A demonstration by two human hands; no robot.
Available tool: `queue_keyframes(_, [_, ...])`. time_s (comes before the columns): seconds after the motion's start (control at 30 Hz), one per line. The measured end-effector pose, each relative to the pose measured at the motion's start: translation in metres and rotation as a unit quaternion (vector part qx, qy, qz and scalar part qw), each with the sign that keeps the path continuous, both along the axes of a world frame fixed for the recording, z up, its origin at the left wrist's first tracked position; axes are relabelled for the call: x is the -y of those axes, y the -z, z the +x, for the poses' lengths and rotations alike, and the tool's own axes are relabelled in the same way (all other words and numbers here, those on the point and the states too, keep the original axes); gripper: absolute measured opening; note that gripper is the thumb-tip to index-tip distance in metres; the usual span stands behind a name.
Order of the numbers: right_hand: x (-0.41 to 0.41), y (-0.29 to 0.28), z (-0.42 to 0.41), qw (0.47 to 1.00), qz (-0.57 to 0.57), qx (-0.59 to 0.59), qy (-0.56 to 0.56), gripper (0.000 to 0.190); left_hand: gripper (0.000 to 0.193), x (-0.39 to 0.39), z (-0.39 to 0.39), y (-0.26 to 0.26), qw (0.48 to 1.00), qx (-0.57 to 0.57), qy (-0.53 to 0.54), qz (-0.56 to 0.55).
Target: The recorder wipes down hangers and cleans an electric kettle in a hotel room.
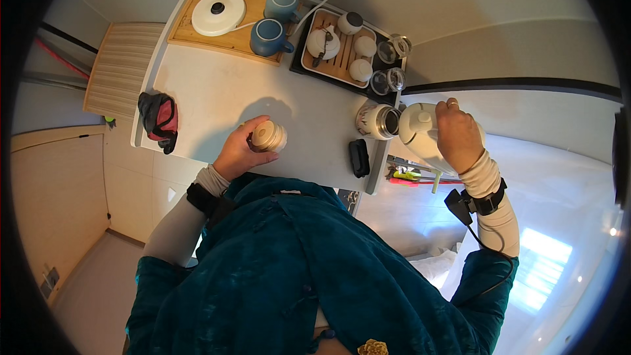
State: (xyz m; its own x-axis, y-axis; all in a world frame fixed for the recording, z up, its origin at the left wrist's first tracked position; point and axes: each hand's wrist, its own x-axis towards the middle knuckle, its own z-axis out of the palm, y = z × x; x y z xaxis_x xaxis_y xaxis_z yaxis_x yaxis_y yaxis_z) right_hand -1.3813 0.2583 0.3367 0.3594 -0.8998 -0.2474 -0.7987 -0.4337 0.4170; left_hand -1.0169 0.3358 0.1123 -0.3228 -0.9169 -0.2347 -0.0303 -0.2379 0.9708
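In my left hand [246, 147] is a beige round lid [268, 136], held above the white tabletop [222, 88]. My right hand [459, 135] grips the top of a white electric kettle [423, 125], which is tilted beyond the table's right edge. Its spout end is close to the mouth of an uncapped insulated bottle [375, 121] with a printed pattern and a steel rim. Whether water flows between them cannot be seen. A black case [359, 158] lies nearer to me than the bottle.
At the back, a bamboo tray [197, 34] holds the kettle base [218, 13] and blue mugs [268, 37]. A black tray [325, 78] beside it carries a white teapot [323, 43], small cups and glass jars [387, 81]. A red and black pouch [160, 121] lies at the left edge.
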Motion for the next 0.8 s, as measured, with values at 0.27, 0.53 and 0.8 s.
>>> queue_keyframes(0.27, [-0.001, 0.001, -0.013, 0.999, 0.002, 0.025, 0.029, 0.021, 0.079, 0.002, 0.007, 0.003, 1.0, 0.015, 0.009, -0.005])
queue_keyframes(0.53, [-0.024, -0.034, -0.038, 0.968, 0.046, 0.201, 0.142, 0.022, 0.076, 0.007, 0.025, 0.004, 1.0, 0.004, -0.006, 0.001])
queue_keyframes(0.8, [-0.07, 0.001, 0.015, 0.815, 0.09, 0.514, 0.253, 0.019, 0.075, 0.024, 0.069, -0.028, 0.996, -0.046, -0.08, -0.002])
